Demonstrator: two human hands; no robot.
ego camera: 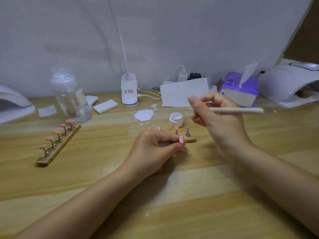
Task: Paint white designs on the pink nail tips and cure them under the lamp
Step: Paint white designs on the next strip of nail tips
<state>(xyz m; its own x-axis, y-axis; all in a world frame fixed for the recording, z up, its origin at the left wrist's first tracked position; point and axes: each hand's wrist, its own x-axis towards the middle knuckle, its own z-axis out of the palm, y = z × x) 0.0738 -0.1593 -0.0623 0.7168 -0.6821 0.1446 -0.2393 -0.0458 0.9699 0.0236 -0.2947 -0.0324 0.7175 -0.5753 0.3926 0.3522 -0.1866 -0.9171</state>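
Wood-grain tabletop (86,178), backed by a pale sheet or wall; white spatters and a dried white patch (143,115) near its middle.

Left hand (155,149): fingers curled, thumb and fingertips pinching a pink nail tip (181,139) that bears white marks, low over the table just in front of the near stand.

Right hand (219,121): raised above and right of the left, fingers curled round a thin pale-handled brush (238,110) lying roughly level, its fine end pointing left.

Near wooden stand (189,139): partly hidden behind the left hand; one peg with a pink tip (176,127), one bare peg (187,131) beside it.

Open white gel pot (176,119): just behind that stand.

Far wooden stand (58,145): to the left, well apart, five pink tips on pegs.

Clear bottle (70,95), white block (105,106), white desk-lamp base (129,90) with cable, sheet of paper (184,92), purple tissue pack (240,90).

White curing lamp (290,81): at right edge. Another white lamp (13,102): at left edge.
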